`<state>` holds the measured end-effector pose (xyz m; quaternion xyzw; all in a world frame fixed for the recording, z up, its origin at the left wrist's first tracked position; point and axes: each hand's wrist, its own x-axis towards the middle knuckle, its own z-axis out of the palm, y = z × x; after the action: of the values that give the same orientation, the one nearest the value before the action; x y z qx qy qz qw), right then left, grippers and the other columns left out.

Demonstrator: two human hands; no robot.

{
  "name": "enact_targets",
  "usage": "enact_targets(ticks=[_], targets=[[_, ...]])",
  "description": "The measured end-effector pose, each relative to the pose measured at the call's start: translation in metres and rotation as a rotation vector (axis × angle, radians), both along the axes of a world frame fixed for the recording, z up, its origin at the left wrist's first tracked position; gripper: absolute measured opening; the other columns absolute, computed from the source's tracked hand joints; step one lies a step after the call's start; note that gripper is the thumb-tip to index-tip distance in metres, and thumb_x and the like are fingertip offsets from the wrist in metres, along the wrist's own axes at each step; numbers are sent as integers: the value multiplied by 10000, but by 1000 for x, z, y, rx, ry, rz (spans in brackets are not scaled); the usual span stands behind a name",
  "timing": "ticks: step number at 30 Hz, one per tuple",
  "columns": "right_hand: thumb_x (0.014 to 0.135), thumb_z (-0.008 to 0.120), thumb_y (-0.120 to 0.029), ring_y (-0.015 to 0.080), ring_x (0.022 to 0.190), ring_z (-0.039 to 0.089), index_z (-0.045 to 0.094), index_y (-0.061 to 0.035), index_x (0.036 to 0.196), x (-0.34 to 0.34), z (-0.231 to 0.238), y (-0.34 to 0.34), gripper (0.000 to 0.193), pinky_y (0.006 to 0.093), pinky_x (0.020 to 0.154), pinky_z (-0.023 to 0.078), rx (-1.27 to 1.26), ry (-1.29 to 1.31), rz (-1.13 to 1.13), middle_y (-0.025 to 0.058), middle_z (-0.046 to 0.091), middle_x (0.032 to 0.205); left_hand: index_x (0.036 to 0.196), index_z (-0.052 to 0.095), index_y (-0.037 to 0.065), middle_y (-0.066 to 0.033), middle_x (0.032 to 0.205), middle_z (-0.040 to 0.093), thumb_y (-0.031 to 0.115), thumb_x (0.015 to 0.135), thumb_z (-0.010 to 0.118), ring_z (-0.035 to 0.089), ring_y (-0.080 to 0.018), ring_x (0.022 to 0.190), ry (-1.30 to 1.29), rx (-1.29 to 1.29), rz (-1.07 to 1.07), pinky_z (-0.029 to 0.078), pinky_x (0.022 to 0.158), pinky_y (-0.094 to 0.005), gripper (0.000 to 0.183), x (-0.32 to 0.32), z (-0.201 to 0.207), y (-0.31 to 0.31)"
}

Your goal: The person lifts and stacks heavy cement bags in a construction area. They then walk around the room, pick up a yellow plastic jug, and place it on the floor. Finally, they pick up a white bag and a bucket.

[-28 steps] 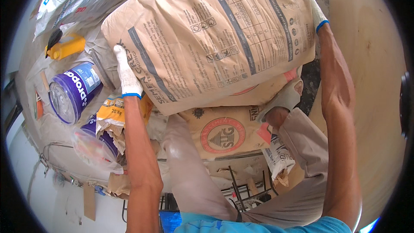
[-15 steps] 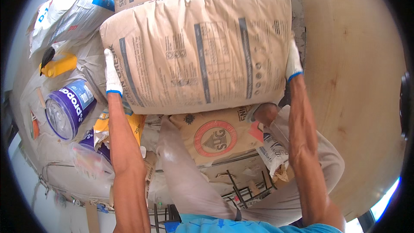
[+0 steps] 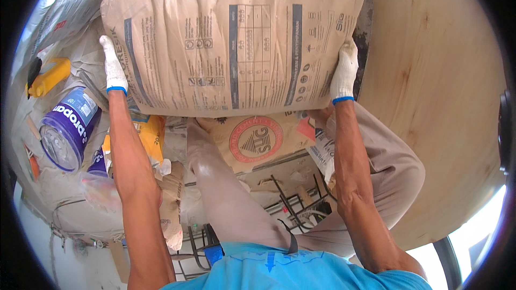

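Note:
A large brown paper cement sack [image 3: 226, 48] lies crosswise between my two hands, bulging and creased, its printed side facing me. My left hand [image 3: 114, 67], in a white knit glove with a blue cuff, presses along the sack's left end. Gripping the right end is my right hand [image 3: 345, 72], gloved the same way, its fingers lying along the sack's edge. Below the near edge, a second brown sack [image 3: 255, 156] with a round red mark shows between my legs. Whatever holds up the upper sack's underside is hidden.
Leftward stand a purple paint pail [image 3: 63, 134], a yellow jug [image 3: 49, 77] and a white-and-blue sack [image 3: 64, 19]. A yellow bag [image 3: 153, 137] sits by my left forearm. A broad wooden panel [image 3: 430, 86] fills the right. Black metal bars [image 3: 293, 201] lie near my legs.
The cement sack looks larger and sits higher and slightly left in view, with both hands still on its ends. My right hand now shows more, over the sack's edge. The view has shifted.

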<state>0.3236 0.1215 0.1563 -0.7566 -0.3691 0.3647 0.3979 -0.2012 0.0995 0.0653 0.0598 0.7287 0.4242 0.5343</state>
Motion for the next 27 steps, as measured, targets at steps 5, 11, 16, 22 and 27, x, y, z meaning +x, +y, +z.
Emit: enact_targets(ticks=[5,11,16,22,27], targets=[[1060,551,-296,208,1074,622,570,44,1355,-17,3,6,451,340,976,475,24,-226,-33,146,679,1213,1602,310,68,-139,1624,365,798,965,308,393,-323,1447,-29,8,33,314,1188,-435,969,-4,-3,0],[1011,586,-316,255,1058,674,624,21,1296,-20,2,8,443,367,947,501,-4,-371,-63,177,714,1181,1578,365,99,-127,1584,422,748,997,316,441,-330,1395,-212,-51,16,356,1150,-466,873,-24,-32,-5],[994,593,-356,286,1078,683,674,-11,1242,-18,0,12,432,382,953,495,22,-563,-19,178,731,1157,1519,456,122,-107,1489,529,709,1002,391,520,-326,1310,-225,-36,-24,439,1073,-484,785,-38,-62,-28],[979,544,-322,360,1116,650,724,-51,1136,-22,7,10,361,462,1010,442,-33,-533,-82,214,721,1117,1498,485,134,-88,1458,557,673,1013,416,547,-315,1273,-273,-55,-10,463,1047,-486,728,-45,-75,-35],[1002,573,-362,304,1113,678,675,-26,1252,-19,3,9,430,384,970,490,-13,-613,-6,179,725,1186,1483,507,140,-88,1439,574,616,1026,438,555,-301,1267,-305,-33,4,475,1033,-482,663,-44,-74,-35]])
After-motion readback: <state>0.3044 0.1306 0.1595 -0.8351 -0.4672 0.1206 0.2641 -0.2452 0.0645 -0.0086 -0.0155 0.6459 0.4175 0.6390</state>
